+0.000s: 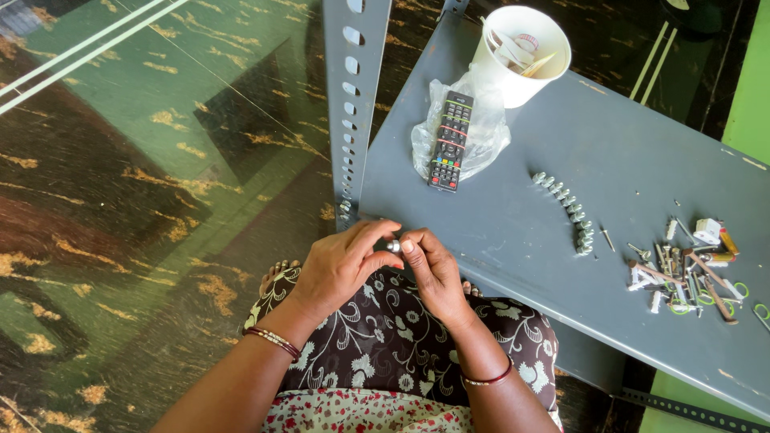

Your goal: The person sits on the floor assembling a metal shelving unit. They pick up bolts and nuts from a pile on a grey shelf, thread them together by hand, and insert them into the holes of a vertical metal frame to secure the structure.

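Left hand [341, 269] | I see it pinching nut [394, 246] | right hand [433, 269] pinches same nut | held over shelf [513, 232] edge, between both fingertips

Around the black remote [451, 141] on the grey shelf panel [642, 160]: bare panel lies open below it; a white cup [520, 54] blocks above-right, a curved row of nuts [565, 210] right, the slotted upright [351, 104] left

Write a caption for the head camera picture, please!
Both hands pinch a small metal nut beside a grey shelf.
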